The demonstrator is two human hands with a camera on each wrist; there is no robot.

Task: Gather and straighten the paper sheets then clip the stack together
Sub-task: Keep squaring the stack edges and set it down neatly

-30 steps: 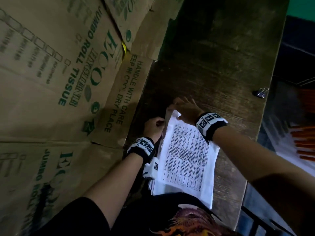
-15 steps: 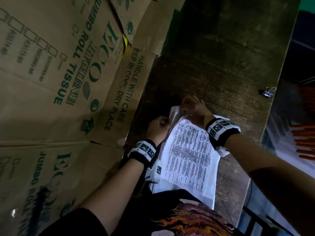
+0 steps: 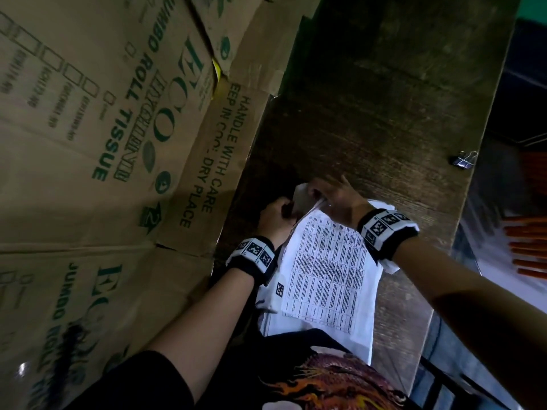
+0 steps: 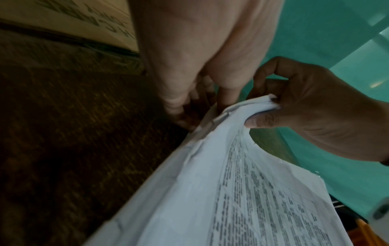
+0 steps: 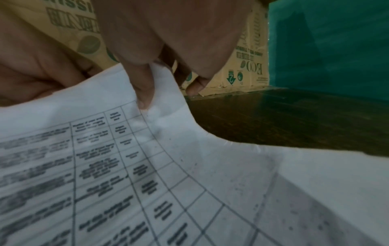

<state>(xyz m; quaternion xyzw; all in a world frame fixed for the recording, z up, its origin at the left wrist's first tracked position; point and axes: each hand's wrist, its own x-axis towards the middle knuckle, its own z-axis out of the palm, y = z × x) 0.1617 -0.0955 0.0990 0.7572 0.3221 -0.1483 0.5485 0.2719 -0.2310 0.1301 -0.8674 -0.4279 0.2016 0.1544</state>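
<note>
A stack of white printed paper sheets (image 3: 328, 276) lies on the dark wooden table (image 3: 370, 119), with its near end at my body. My right hand (image 3: 331, 196) pinches the far corner of the top sheets between thumb (image 5: 145, 89) and fingers and holds it lifted and bent (image 4: 261, 103). My left hand (image 3: 278, 214) is curled at the stack's far left edge, fingertips (image 4: 189, 106) on the lower sheets (image 4: 242, 183). A black binder clip (image 3: 463, 159) lies apart, near the table's right edge.
Large cardboard boxes (image 3: 118, 128) printed "jumbo roll tissue" stand against the table's left side and run along the back (image 5: 248, 69). The table's right edge (image 3: 473, 173) drops off to a dark floor with orange objects (image 3: 527, 247). A teal wall (image 5: 328, 50) stands behind.
My right hand went from lying on the stack's far edge to pinching the top sheets' corner and raising it. My left hand stays at the far left edge.
</note>
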